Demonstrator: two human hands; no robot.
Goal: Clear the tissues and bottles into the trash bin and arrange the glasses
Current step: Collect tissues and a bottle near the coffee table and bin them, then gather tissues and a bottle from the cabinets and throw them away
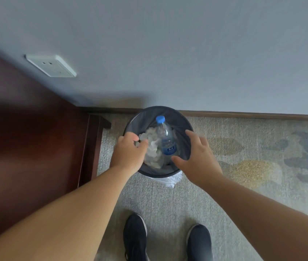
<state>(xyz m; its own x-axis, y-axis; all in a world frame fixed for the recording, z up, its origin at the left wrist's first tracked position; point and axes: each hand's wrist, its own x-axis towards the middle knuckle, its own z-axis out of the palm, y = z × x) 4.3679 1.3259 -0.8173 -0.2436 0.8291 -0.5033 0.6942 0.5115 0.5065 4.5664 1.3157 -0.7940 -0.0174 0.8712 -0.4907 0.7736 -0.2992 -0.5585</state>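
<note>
A round black trash bin stands on the carpet against the wall. Inside it a clear plastic bottle with a blue cap and blue label leans upright, next to crumpled white tissues. My left hand hovers over the bin's left rim, fingers curled loosely by the tissues with a small pale bit near the fingertips; whether it grips anything is unclear. My right hand is over the right rim, fingers spread, holding nothing. No glasses are in view.
A dark wooden piece of furniture fills the left side, its leg close to the bin. A white wall socket sits on the grey wall. The bin liner's white plastic edge hangs out in front. My two black shoes stand on patterned carpet.
</note>
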